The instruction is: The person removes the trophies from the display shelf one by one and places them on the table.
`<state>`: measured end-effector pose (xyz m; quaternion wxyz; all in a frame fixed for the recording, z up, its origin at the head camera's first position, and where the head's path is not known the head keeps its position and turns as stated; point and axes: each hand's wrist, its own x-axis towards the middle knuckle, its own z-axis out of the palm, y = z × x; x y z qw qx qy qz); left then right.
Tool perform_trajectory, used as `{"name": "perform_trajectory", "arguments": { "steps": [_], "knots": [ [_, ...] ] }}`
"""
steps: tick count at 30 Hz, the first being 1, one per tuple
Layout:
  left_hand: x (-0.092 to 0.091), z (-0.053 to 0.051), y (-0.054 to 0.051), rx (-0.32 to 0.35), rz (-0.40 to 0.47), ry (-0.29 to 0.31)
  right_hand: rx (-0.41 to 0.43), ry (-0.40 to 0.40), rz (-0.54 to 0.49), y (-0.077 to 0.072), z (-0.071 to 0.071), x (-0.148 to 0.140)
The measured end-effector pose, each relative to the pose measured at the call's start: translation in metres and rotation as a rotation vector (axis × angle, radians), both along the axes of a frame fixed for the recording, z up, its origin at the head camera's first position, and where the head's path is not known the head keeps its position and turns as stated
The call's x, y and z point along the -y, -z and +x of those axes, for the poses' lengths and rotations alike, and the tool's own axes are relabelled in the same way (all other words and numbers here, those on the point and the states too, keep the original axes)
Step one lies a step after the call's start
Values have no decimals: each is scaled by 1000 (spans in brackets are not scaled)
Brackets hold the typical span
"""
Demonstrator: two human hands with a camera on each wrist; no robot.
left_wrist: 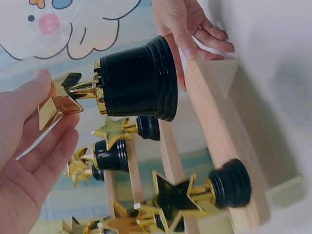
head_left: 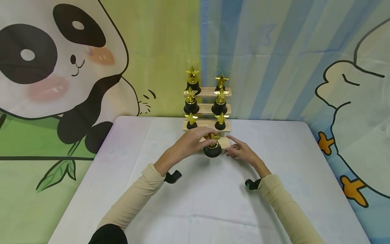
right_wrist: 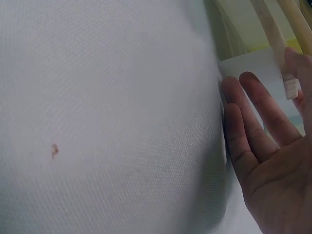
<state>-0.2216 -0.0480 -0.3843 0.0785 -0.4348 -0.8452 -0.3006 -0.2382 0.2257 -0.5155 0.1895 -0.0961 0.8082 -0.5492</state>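
My left hand (head_left: pixel 195 140) pinches a gold star trophy (head_left: pixel 212 150) by its star. In the left wrist view, the trophy's black base (left_wrist: pixel 139 80) hangs over the right end of the front shelf of a wooden tiered stand (head_left: pixel 224 142). On that shelf's left end stands a smaller star trophy (left_wrist: pixel 233 184), which my left hand hides in the head view. My right hand (head_left: pixel 242 150) is at the shelf's right end with fingers loosely extended; the thumb side appears to touch the wood end (right_wrist: pixel 291 88). More star trophies (head_left: pixel 219 105) stand in pairs on the higher shelves.
The stand rests on a white-covered table (head_left: pixel 195 210), towards its back edge. Behind it hangs a printed cloth backdrop (head_left: pixel 164 51) with a panda and a white cartoon animal. Dark wrist-worn devices (head_left: pixel 173 177) stick out from both wrists.
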Motion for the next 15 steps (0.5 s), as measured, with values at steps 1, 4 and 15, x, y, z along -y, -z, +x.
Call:
{"name": "perform_trajectory", "arguments": {
  "steps": [1, 4, 15],
  "knots": [
    [3, 2, 0, 12, 3, -2, -1, 2, 3, 0, 0, 0],
    [12, 7, 2, 22, -14, -26, -5, 8, 2, 0, 0, -1],
    [33, 19, 8, 2, -11, -64, -9, 6, -9, 3, 1, -1]
  ]
}}
